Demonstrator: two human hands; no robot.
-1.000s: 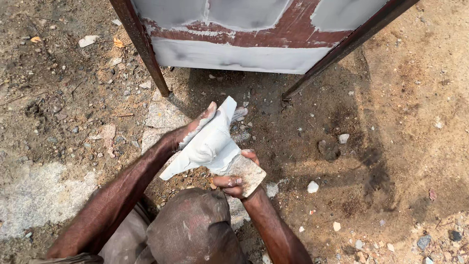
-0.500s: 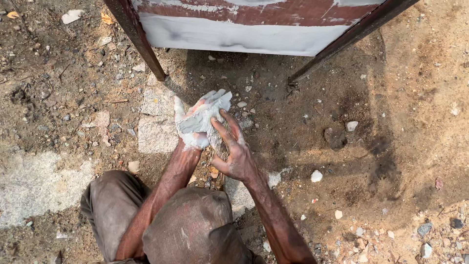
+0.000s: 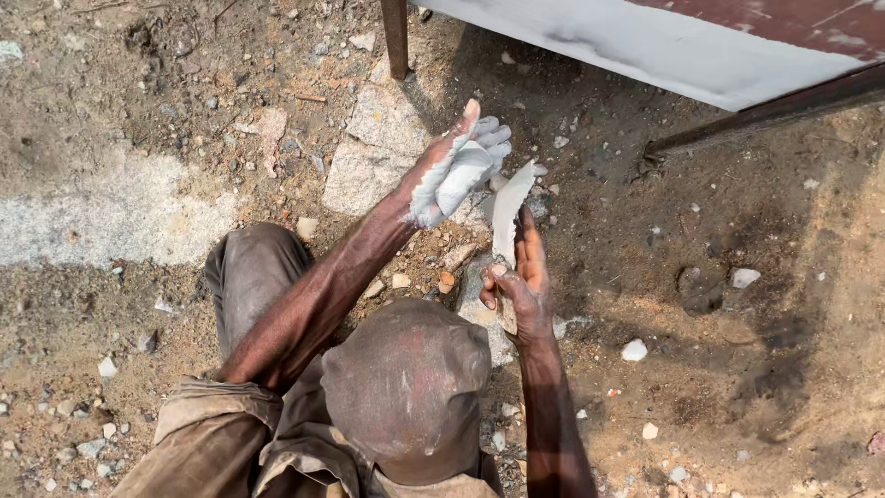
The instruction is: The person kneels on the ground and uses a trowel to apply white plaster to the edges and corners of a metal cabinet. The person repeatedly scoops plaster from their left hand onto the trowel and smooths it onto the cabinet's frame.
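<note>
My left hand (image 3: 433, 175) is stretched out over the dirt, smeared white, its fingers curled around a lump of white paste (image 3: 464, 177). Just right of it, my right hand (image 3: 521, 281) grips a flat scraper (image 3: 509, 207) by its lower end. The blade points up and away from me and is coated in the same white paste. Its tip stands close beside the fingers of the left hand, apart from the lump. My bent knee in dusty grey cloth (image 3: 406, 387) fills the near middle of the view.
A white and reddish painted metal panel (image 3: 645, 46) on dark metal legs (image 3: 395, 37) stands at the top, with a slanted bar (image 3: 765, 111) to the right. A flat pale stone (image 3: 369, 157) lies under my left hand. Pebbles and a white ground patch (image 3: 120, 212) surround me.
My right hand lay against the lump in my left hand; it has drawn back toward me with the scraper. My left hand now stretches farther out. The view has shifted left.
</note>
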